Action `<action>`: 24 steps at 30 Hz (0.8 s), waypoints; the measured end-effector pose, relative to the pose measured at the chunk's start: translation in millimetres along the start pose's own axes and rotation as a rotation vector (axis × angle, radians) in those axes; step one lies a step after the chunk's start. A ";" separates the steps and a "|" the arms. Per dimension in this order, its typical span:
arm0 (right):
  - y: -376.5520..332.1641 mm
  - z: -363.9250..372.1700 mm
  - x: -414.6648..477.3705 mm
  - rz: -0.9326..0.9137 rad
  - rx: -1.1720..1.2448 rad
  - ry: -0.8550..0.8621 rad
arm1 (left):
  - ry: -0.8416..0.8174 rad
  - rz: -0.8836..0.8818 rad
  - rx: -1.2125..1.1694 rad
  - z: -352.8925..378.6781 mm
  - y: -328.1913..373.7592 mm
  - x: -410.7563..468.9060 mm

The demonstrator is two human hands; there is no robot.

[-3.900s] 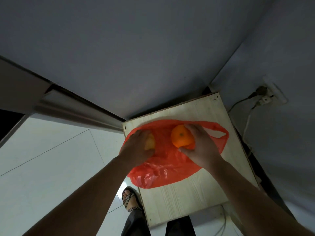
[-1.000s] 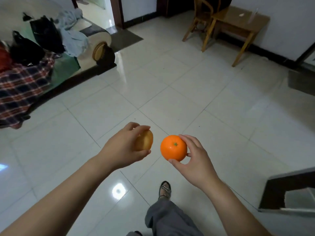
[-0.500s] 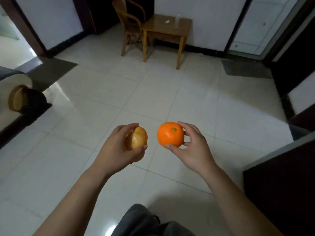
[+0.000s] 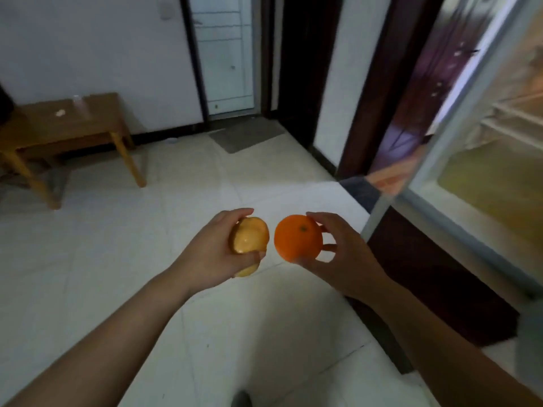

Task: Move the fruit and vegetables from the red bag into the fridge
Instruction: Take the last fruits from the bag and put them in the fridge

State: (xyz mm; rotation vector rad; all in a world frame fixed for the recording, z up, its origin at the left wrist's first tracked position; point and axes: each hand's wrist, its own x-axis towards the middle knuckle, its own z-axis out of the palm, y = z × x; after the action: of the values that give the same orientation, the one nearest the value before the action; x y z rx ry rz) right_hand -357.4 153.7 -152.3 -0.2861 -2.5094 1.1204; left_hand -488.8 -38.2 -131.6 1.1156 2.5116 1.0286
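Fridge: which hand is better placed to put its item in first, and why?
Probably right. The fridge stands open on the right side, nearest the right hand holding the orange; the left hand, holding the potato, is farther.

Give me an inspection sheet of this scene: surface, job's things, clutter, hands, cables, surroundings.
Surface: tiled floor, pale and glossy.
Job's things: orange and yellow-brown item, potato-like, both in hand; fridge at right, apparently open, shelves lit.
Clutter: wooden table with small items on top; grey doormat.
Hands: left hand grips the yellow-brown item; right hand holds the orange.
Cables: nothing seen.
Surroundings: white walls, pale door, dark doorway.
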 end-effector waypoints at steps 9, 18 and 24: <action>61.1 -102.6 -10.2 0.370 -0.118 0.426 | -0.364 0.411 -0.155 90.3 94.3 172.4; 139.5 -223.5 -22.6 0.526 -0.247 0.832 | -0.537 0.805 -0.181 202.9 227.6 290.0; 194.9 -310.3 8.1 0.474 -0.192 1.008 | -0.484 1.000 -0.214 255.7 315.0 375.2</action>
State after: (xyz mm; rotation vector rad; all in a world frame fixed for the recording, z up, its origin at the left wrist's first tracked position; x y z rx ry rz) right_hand -229.3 494.0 -106.3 -1.2004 -1.6470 0.6052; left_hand -456.2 510.5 -75.2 2.2684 1.3764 0.9821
